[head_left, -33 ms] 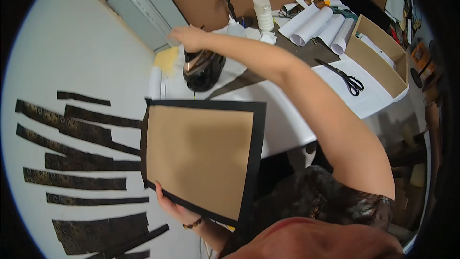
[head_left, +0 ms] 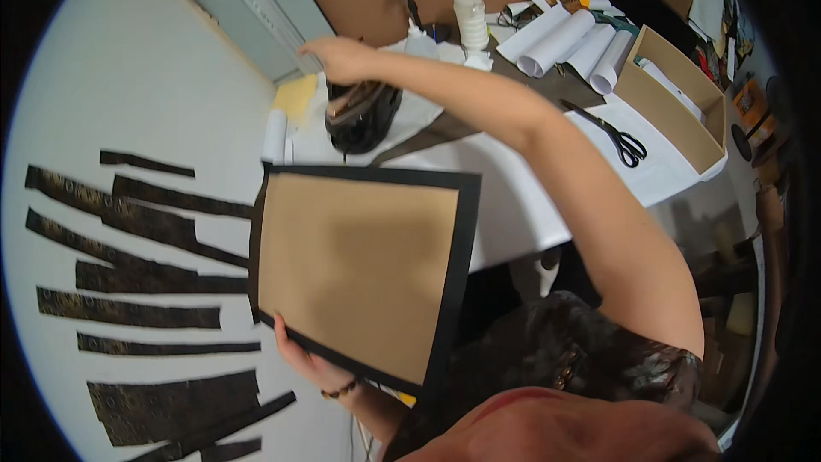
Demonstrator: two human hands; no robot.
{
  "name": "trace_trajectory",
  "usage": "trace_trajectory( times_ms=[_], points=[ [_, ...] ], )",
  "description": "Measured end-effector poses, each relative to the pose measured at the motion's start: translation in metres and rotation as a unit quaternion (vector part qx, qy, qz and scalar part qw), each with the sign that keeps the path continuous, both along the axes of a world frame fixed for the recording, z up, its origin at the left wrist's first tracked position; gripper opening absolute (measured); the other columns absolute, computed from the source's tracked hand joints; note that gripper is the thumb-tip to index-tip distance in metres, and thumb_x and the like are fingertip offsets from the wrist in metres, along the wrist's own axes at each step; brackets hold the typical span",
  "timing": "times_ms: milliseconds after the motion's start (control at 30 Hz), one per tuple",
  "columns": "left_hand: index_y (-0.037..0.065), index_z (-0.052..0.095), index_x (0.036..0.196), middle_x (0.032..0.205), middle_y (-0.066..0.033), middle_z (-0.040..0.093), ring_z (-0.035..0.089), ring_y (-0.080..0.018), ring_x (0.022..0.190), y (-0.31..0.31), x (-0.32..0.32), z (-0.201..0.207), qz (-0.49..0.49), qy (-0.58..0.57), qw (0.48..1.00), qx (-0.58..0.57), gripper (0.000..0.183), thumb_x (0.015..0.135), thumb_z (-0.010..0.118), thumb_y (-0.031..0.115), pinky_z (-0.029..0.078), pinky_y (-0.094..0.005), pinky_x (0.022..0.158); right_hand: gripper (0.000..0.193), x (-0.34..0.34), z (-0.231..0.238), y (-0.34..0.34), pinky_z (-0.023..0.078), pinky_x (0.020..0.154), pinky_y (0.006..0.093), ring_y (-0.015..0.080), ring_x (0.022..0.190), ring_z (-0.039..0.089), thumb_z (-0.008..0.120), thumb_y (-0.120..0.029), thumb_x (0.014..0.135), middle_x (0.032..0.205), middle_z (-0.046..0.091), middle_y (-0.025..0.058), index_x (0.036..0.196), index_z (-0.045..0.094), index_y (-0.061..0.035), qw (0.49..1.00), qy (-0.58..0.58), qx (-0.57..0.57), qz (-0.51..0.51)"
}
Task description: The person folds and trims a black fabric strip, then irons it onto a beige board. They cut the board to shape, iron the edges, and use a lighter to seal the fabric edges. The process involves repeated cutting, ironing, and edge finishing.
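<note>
My left hand, with a beaded bracelet at the wrist, grips the lower edge of a tan board with black borders. The board is held tilted in front of me. My right arm reaches across to the far left, and my right hand is over a glossy black container with a brownish piece at its top. The fingers there look closed; whatever they hold is hidden. Dark patterned strips lie on the white surface at left, some running up to the board's left edge.
Black-handled scissors lie on white sheets at right, near an open cardboard box. Rolled white papers, a white ribbed bottle and a squeeze bottle stand or lie behind. A metal-railed grey board is at far left.
The board has shifted up slightly in view. My right hand stays over the black container, its position barely changed. My left hand keeps its grip.
</note>
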State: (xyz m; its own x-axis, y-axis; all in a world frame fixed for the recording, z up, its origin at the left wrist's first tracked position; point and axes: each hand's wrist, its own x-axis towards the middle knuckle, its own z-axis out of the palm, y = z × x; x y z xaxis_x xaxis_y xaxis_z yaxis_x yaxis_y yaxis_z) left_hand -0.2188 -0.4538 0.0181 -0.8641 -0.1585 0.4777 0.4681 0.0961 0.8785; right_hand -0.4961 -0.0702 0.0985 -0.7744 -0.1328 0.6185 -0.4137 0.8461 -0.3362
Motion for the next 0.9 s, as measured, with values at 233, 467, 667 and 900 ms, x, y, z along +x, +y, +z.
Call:
trace_trajectory(
  times_ms=[233,467,667,900],
  points=[
    [0.001,0.061,0.115,0.11,-0.0109,0.068,0.066,-0.0222,0.098,0.009,-0.032,0.009,-0.272,-0.391,0.779,0.409,0.029,0.098,0.051,0.023,0.055,-0.034,0.085,0.065,0.311,-0.028,-0.011,0.058,0.077,0.0315,0.0173,0.097,0.068,0.054,-0.055,0.093,0.114,0.067,0.0148,0.126,0.056,0.0011,0.666,-0.4,-0.625,0.072],
    [-0.004,0.055,0.118,0.113,-0.0085,0.063,0.061,-0.0159,0.1,0.106,-0.026,0.004,-0.365,-0.323,0.85,0.199,0.039,0.089,0.068,0.018,0.05,-0.0295,0.086,0.03,0.485,-0.059,0.019,0.057,0.066,0.0249,0.0133,0.075,0.07,0.063,-0.024,0.094,0.092,0.071,0.008,0.109,0.065,0.0014,0.611,-0.221,-0.76,-0.019],
    [-0.005,0.054,0.116,0.115,-0.0215,0.061,0.059,-0.031,0.11,0.189,-0.216,0.021,-0.046,0.093,0.992,-0.074,0.055,0.075,0.077,0.023,0.045,-0.0383,0.096,0.03,0.584,-0.069,0.038,0.053,0.076,0.0259,0.0133,0.088,0.066,0.061,-0.023,0.095,0.104,0.069,0.0077,0.114,0.063,0.0004,0.658,0.002,-0.72,-0.221],
    [-0.007,0.063,0.112,0.108,-0.025,0.067,0.065,-0.0386,0.101,0.258,-0.378,0.023,-0.048,0.002,0.912,-0.407,0.079,0.064,0.08,0.053,0.053,-0.0406,0.086,0.035,0.668,-0.093,0.058,0.051,0.087,0.0282,0.0162,0.101,0.064,0.052,-0.025,0.1,0.116,0.066,0.0092,0.124,0.059,0.0004,0.642,0.123,-0.732,-0.19]
  ],
)
